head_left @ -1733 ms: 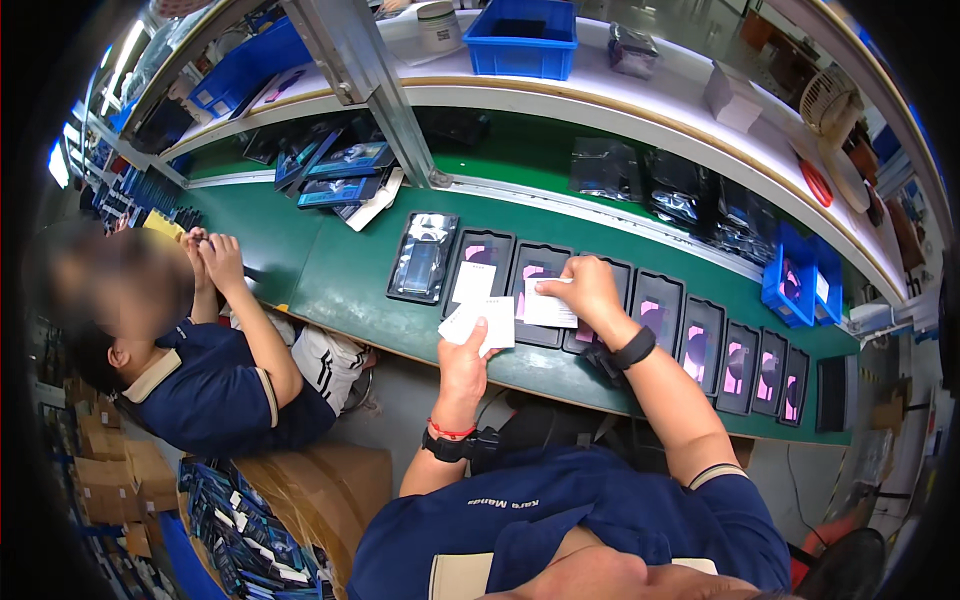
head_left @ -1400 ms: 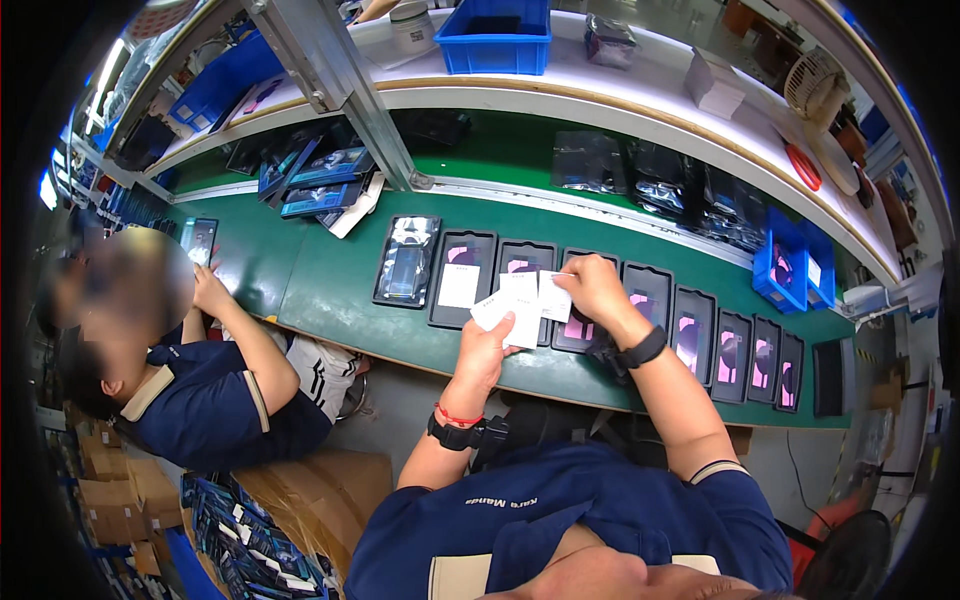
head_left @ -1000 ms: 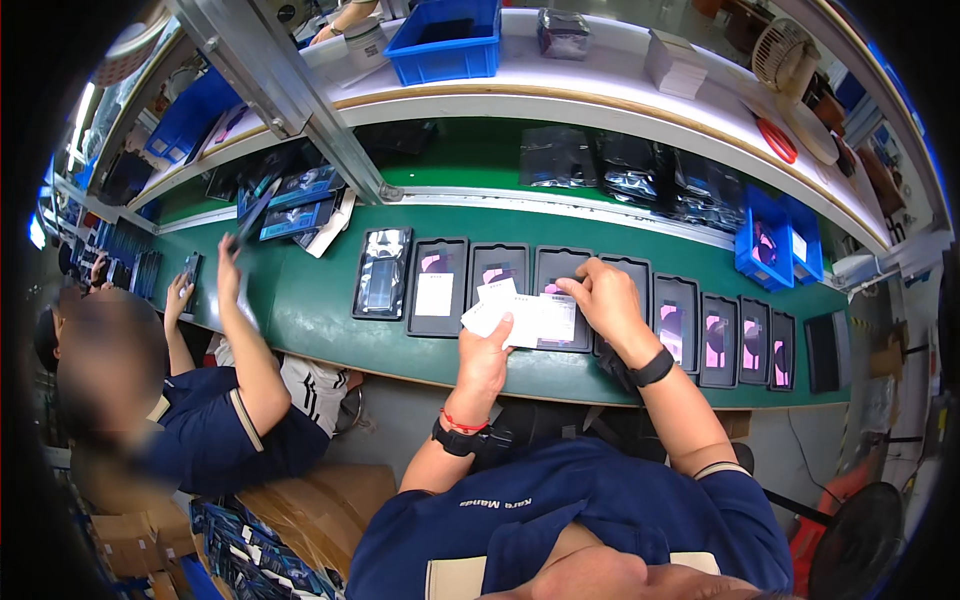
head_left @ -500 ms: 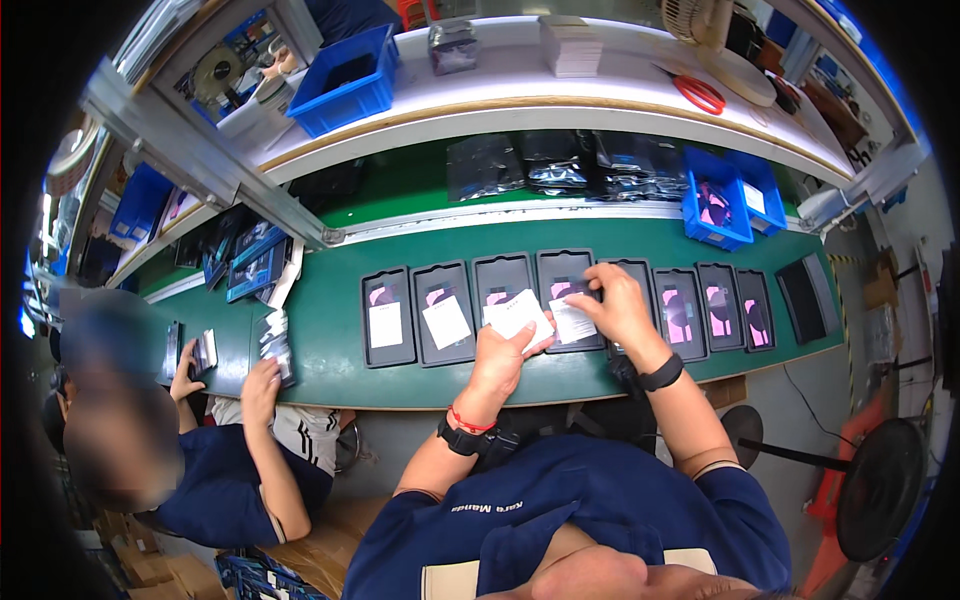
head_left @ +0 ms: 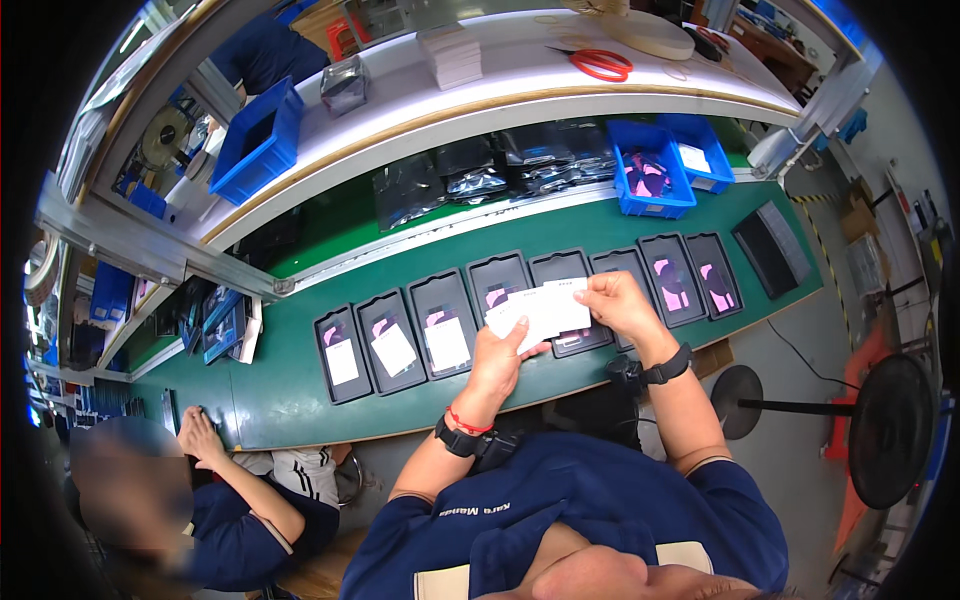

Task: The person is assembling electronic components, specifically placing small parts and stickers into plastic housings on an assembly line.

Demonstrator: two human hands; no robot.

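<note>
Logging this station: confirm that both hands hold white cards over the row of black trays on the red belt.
Not red: the head view shows a green belt. The left hand and right hand do hold white cards over the row of black trays.

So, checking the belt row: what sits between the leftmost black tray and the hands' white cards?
Head view: two black trays, each carrying a white card.

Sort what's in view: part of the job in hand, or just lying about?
In hand: white cards held by left hand and right hand; black trays on the green belt.
Lying about: red scissors, blue bins, tape roll.
</note>
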